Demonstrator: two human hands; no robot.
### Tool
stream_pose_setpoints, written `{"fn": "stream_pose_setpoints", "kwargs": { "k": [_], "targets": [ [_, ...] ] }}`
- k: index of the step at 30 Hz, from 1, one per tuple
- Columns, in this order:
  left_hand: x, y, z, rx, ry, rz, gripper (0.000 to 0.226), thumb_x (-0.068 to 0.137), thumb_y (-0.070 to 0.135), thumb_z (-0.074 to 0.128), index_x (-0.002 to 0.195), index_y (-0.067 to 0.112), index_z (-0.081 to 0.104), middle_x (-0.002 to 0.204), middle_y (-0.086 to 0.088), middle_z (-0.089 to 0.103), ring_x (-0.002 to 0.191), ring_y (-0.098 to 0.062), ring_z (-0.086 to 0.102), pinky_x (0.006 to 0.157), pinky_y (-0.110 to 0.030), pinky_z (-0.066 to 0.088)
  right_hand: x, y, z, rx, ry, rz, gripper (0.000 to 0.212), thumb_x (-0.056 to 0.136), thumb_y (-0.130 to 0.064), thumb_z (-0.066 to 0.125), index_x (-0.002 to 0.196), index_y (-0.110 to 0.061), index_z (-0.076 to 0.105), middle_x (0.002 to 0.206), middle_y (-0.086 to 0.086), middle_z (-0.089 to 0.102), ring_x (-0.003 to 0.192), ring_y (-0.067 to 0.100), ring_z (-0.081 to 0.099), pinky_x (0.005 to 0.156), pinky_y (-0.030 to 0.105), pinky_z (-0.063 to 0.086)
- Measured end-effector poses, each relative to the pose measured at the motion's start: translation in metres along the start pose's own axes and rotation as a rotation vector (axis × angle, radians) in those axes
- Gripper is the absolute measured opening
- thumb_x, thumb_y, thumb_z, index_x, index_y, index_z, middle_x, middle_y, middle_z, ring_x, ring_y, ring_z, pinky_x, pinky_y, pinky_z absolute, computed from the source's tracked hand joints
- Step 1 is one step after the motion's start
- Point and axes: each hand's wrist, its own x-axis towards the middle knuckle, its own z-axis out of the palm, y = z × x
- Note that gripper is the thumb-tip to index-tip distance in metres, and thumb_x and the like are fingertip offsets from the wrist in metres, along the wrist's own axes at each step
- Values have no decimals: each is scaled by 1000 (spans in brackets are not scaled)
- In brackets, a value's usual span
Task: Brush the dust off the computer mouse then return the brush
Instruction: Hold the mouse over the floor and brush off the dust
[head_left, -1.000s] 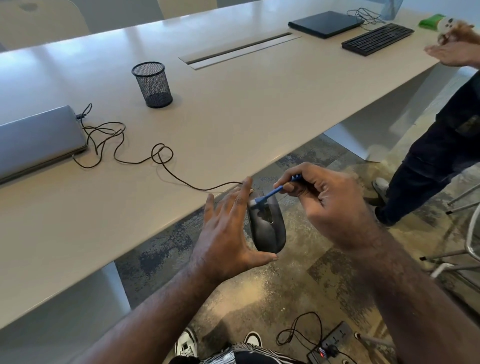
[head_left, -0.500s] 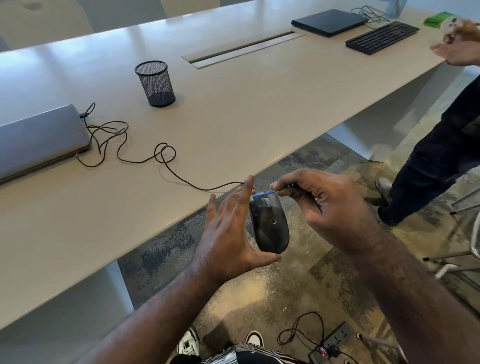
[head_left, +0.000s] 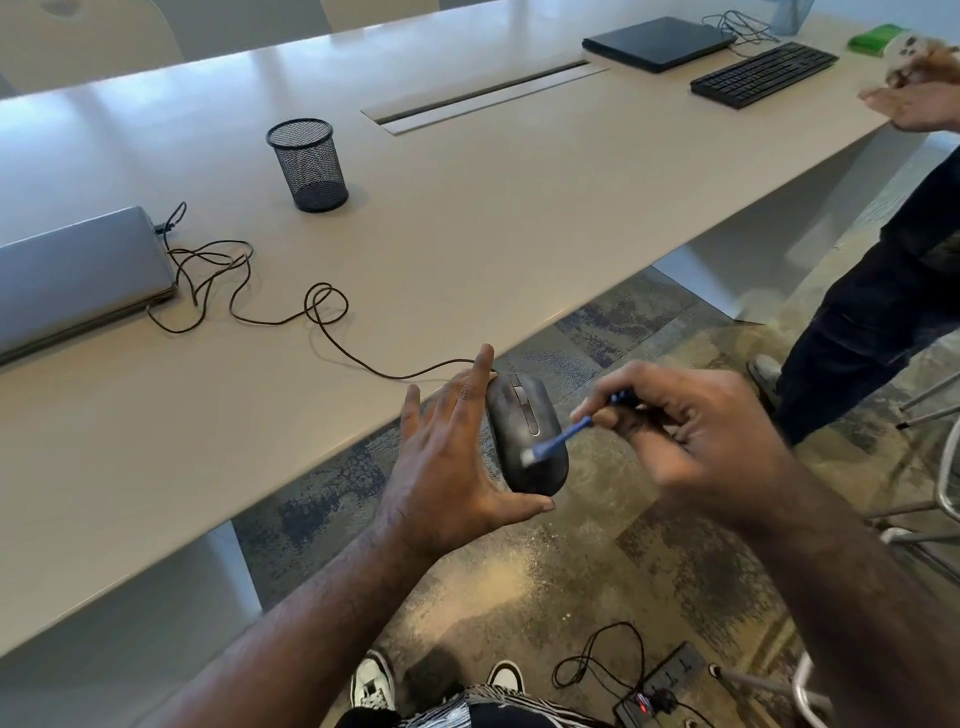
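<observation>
I've got the computer mouse (head_left: 527, 436) out past the counter (head_left: 467, 234) edge, over the carpet, buttons up. My left hand (head_left: 447, 467) cradles it: the thumb hooked under the near end, the fingers (head_left: 470, 387) straight along its left flank — more a prop than a squeeze. My right hand (head_left: 691, 431) pinches the small blue brush (head_left: 558, 441) near the back of its handle, pale bristles down on the rear hump of the shell.

It looks a light, hard plastic shell, smooth and likely slippery, so I judge the sides and the underside are the places to hold, leaving the top free for strokes. The cord (head_left: 332, 317) trails back across the counter to the grey laptop (head_left: 78, 275) — it could tug if I swing wide. The brush seems feather-light and its tip soft, so light flicks should do. The mesh cup (head_left: 307, 163) stands well apart, perhaps where the brush belongs; I cannot tell.
</observation>
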Motion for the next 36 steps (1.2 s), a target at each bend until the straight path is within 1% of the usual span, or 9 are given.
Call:
{"fn": "stream_pose_setpoints", "kwargs": {
  "k": [4,7,11,14,18,21,24,31,36],
  "targets": [
    [0,3,2,-4,-9,7,143,56,73,78,153,34,-18,158,3,28,138,5,10,122,-49,-7,4,5,2,23,178,52,21,88,-2,69,101,-18,74,89,-4,75,72,10,71,59,29,60],
    [2,3,3,-17,-15,6,143,56,72,79,153,34,-19,158,4,27,139,5,9,122,-49,-8,4,3,6,-18,118,24,21,87,-3,73,101,-19,76,86,-9,74,70,0,66,59,12,51],
    [1,-1,2,-2,-12,-4,144,55,74,79,154,32,-18,158,3,26,139,4,8,122,-50,-8,1,3,2,37,42,41,19,84,-3,74,94,-19,76,82,-13,73,70,4,68,57,17,55],
    [0,-1,2,-3,-1,-11,144,55,73,79,155,30,-14,157,4,28,137,6,8,122,-48,-8,2,2,-1,26,112,37,18,85,0,74,95,-15,76,81,-9,73,65,7,67,51,17,53],
    [1,2,3,5,-13,1,143,55,72,79,154,33,-17,158,4,27,135,8,7,122,-47,-9,5,1,3,28,166,20,20,87,-5,72,103,-18,75,89,-5,76,74,14,73,58,37,61],
    [2,3,2,-5,-20,-6,143,55,73,78,154,32,-17,159,4,25,138,4,8,122,-49,-7,5,0,8,-21,49,-16,20,89,-17,69,106,-25,74,95,-11,76,82,6,72,66,33,61],
    [3,2,1,13,-17,-7,144,54,75,76,153,33,-19,158,3,26,144,-3,15,122,-52,-5,3,1,6,-32,-36,-29,17,87,-23,67,101,-31,72,91,-16,75,79,6,72,63,36,61],
    [3,0,1,-6,0,-7,142,55,74,77,153,34,-17,157,3,28,143,-3,15,122,-50,-6,1,4,-3,-47,134,2,18,88,-10,71,103,-20,75,87,-9,74,76,7,71,61,35,62],
    [4,-1,0,-19,-2,-14,143,54,75,77,154,33,-16,157,4,28,140,2,13,122,-51,-5,-1,7,-1,-33,38,16,14,87,-21,68,99,-25,75,85,-13,74,75,8,71,60,37,60]
  ]
}}
